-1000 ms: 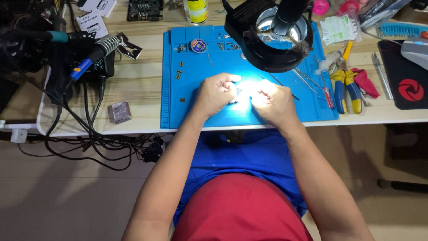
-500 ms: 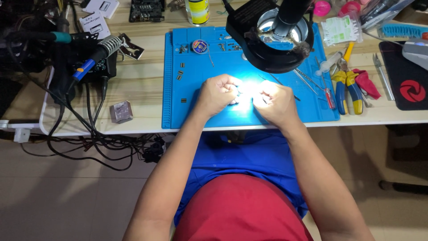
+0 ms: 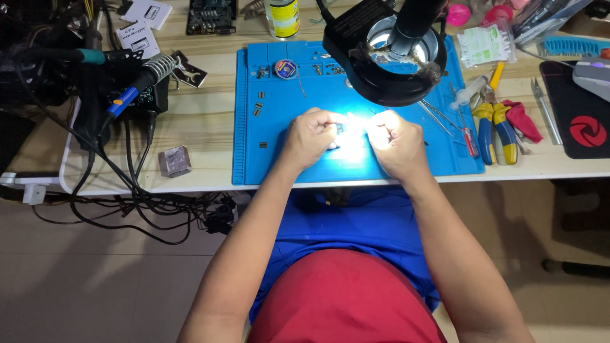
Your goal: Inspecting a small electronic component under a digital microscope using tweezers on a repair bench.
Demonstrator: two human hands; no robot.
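- Pinching a tiny part (image 3: 338, 129) between both hands over the blue work mat (image 3: 305, 165), under the ring-light magnifier (image 3: 387, 57)
- left hand (image 3: 309, 136) and right hand (image 3: 394, 143) fingers curled shut around it, glare hides detail
- looks mid-fiddling; next bit probably needs steady, fine fingertip control

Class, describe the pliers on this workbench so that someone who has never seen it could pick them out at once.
Start at the blue work mat on the wooden table, where the left hand and right hand work under the black ring lamp. Just past the mat's right edge lie the pliers. Their yellow and blue handles set them apart from the red cloth beside them.
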